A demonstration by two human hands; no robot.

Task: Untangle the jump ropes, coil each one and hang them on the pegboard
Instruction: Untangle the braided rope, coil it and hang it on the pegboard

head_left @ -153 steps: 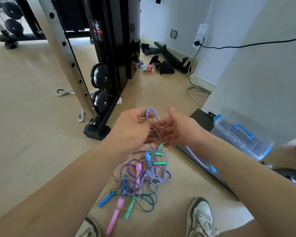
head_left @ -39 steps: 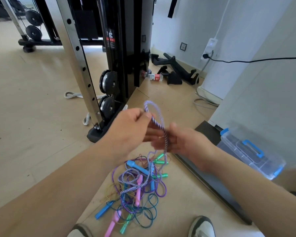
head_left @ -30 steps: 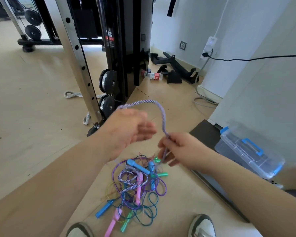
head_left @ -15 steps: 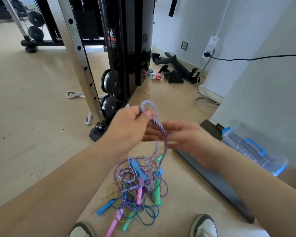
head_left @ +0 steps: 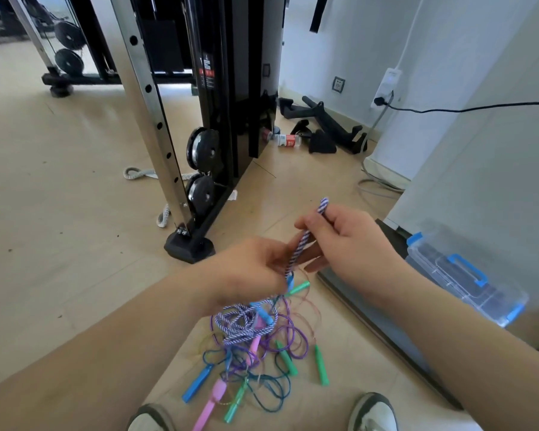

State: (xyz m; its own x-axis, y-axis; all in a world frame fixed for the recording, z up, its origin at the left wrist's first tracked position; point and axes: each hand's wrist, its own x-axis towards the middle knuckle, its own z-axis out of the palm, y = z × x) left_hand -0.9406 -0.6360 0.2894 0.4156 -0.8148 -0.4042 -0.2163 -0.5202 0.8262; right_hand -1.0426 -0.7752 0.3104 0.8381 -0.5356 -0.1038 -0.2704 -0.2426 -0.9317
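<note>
The right hand [head_left: 352,244] is pinching the purple-and-white striped rope [head_left: 304,241] just under its folded-over bend, its grip closed on the doubled cord, with the bend poking up above the fingers. Half a second ago that bend was sitting in the left hand, and the right hand was lying open behind it; now the hold is passing across. The left hand [head_left: 246,272] is sitting lower and nearer the body, and its grip appears to be closing on the same rope further down, though blur is making the fingers hard to read. Between the two hands the doubled rope is running straight and tight instead of arching. Below the left hand it is dropping into the tangle [head_left: 262,346] on the floor [head_left: 59,213], where a bunch of striped loops is still lying on top of thin purple, blue and gold cords and the blue handle [head_left: 197,384], pink handle [head_left: 213,399] and green handle [head_left: 321,367]. This looks like hand-over-hand drawing, so the striped rope is probably coming free first; nothing is coiled yet, and no pegboard is showing. A clear storage box [head_left: 467,287] is sitting to the right, and a black cable machine [head_left: 231,88] is standing beyond.
</note>
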